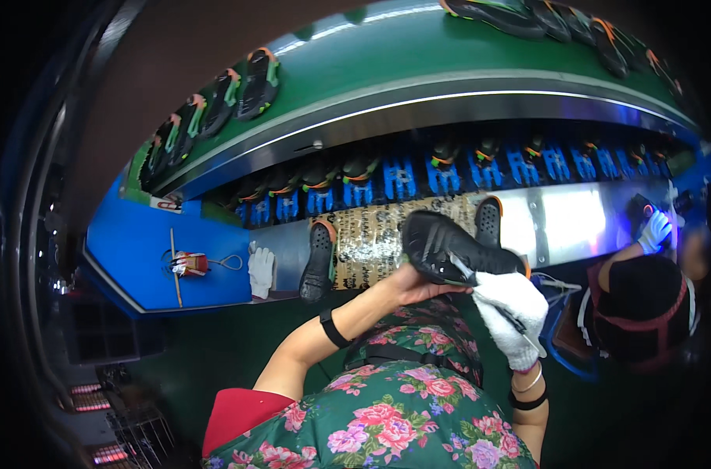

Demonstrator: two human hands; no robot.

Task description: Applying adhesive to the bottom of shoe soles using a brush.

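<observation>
A black clog-type shoe [441,241] is held up in front of me over the bench. My left hand [420,286], bare, supports it from below with fingers wrapped under it. My right hand [513,311], in a white knit glove, grips a slim pen-like tool [463,269]. The tool's light tip meets the shoe's near side, and its dark rear end shows past the glove. I cannot make out the tool's exact kind. To the left on the bench lies a black clog [319,258] with orange and green edging. Another perforated black shoe [488,222] rests behind the held one.
Patterned brown sheeting [371,244] covers the bench middle. Beyond it runs a row of blue holders [399,178] bearing shoes, below a green belt [355,64] with more shoes. At left, a white glove [261,272] lies beside a blue surface [136,262]. A co-worker [641,301] is at right.
</observation>
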